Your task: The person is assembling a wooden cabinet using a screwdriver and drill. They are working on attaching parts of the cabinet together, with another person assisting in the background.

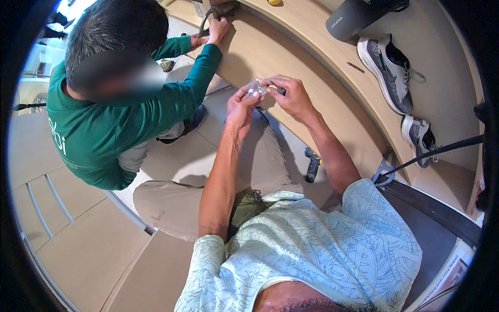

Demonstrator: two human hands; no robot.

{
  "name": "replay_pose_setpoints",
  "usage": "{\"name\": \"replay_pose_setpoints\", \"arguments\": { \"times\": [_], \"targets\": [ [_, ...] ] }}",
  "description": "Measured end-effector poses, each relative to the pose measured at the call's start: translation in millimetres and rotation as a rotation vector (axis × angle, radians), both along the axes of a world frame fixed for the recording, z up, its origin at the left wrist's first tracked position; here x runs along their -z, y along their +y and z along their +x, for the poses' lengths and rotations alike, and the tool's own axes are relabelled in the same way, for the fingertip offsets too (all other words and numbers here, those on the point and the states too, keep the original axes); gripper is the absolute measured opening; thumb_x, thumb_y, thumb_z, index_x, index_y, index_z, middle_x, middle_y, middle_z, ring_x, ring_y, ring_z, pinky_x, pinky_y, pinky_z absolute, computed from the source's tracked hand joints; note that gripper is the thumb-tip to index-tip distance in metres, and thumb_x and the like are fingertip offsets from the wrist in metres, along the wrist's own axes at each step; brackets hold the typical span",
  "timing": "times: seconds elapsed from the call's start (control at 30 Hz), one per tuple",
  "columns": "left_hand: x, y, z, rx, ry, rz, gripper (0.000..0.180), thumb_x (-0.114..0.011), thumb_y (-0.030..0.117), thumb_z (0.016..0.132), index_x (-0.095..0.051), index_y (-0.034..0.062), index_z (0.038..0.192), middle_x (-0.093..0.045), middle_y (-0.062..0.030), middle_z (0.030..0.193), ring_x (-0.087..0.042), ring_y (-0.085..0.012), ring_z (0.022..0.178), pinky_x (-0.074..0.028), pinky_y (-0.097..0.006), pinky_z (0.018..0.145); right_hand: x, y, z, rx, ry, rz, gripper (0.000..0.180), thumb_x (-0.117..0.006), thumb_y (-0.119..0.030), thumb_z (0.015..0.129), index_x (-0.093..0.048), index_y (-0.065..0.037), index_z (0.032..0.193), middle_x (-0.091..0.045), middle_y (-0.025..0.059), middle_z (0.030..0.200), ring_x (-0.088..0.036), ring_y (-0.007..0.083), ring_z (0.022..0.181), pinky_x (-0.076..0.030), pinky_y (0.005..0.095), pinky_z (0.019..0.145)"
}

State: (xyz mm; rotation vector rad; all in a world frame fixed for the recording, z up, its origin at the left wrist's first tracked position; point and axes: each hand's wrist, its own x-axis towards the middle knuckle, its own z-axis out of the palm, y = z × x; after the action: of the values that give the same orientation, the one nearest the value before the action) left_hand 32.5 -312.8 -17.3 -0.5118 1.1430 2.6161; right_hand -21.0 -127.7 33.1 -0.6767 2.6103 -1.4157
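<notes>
My left hand [241,108] pinches a small clear, shiny piece [255,89], perhaps plastic; it is too small to name. My right hand [295,100] is closed close beside it, fingertips at the clear piece. A short dark object [281,90] sticks out from the right-hand fingers; its kind cannot be made out. Both hands are held over the edge of a curved light-wood bench [312,78], above my lap.
A co-worker in a green top [119,130] leans in at the left, hands at a dark strap [205,23] on the bench. Grey sneakers [387,73] and a dark bottle [349,20] sit on the shelf at right. A cordless drill [313,165] stands on the floor below my right forearm.
</notes>
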Motion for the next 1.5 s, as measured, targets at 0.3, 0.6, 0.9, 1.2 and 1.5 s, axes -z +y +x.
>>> {"name": "replay_pose_setpoints", "arguments": {
  "times": [0.3, 0.6, 0.9, 1.2, 1.5],
  "targets": [
    [-27, -8, 6, 0.044, 0.130, -0.150, 0.045, -0.075, -0.005, 0.093, -0.065, -0.0059, 0.137, -0.076, -0.0108, 0.121, -0.072, -0.0154, 0.107, -0.059, -0.030, 0.095, -42, 12, -19, -0.268, 0.055, 0.126, 0.029, -0.081, -0.013, 0.088, -0.079, -0.003, 0.115, -0.077, 0.0190, 0.105, -0.074, 0.0360, 0.097, -0.057, 0.0432, 0.084],
    [-47, -3, 16, 0.012, 0.160, -0.302, 0.043, -0.076, -0.005, 0.090, -0.069, -0.0037, 0.133, -0.077, -0.0069, 0.116, -0.069, -0.0124, 0.100, -0.055, -0.028, 0.092, -65, 8, -6, -0.214, -0.097, 0.113, 0.028, -0.082, -0.017, 0.090, -0.082, -0.006, 0.115, -0.078, 0.0153, 0.097, -0.072, 0.0260, 0.083, -0.055, 0.0396, 0.078],
    [-44, 2, 15, -0.078, 0.017, 0.133, 0.036, -0.063, 0.000, 0.101, -0.065, -0.0004, 0.137, -0.073, -0.0103, 0.123, -0.070, -0.0208, 0.110, -0.057, -0.033, 0.097, -88, 9, 7, -0.069, -0.155, 0.010, 0.022, -0.084, -0.008, 0.088, -0.083, -0.007, 0.110, -0.072, -0.0017, 0.085, -0.046, 0.0026, 0.065, -0.035, 0.0255, 0.057],
    [-55, 13, 5, -0.097, 0.053, 0.740, 0.027, -0.060, 0.010, 0.107, -0.065, -0.0038, 0.130, -0.074, -0.0123, 0.117, -0.071, -0.0229, 0.106, -0.058, -0.034, 0.086, -107, -16, 14, -0.347, 0.143, 0.088, 0.027, -0.074, -0.008, 0.088, -0.076, -0.003, 0.114, -0.076, 0.0205, 0.096, -0.074, 0.0380, 0.087, -0.057, 0.0434, 0.079],
    [-51, 13, 5, -0.087, 0.068, 0.783, 0.029, -0.055, 0.013, 0.109, -0.062, -0.0046, 0.132, -0.072, -0.0136, 0.117, -0.070, -0.0237, 0.103, -0.058, -0.034, 0.086, -125, -16, 20, -0.272, -0.078, 0.119, 0.018, -0.079, -0.010, 0.090, -0.077, -0.001, 0.105, -0.077, 0.0160, 0.087, -0.072, 0.0217, 0.077, -0.056, 0.0362, 0.074]
  ]
}}
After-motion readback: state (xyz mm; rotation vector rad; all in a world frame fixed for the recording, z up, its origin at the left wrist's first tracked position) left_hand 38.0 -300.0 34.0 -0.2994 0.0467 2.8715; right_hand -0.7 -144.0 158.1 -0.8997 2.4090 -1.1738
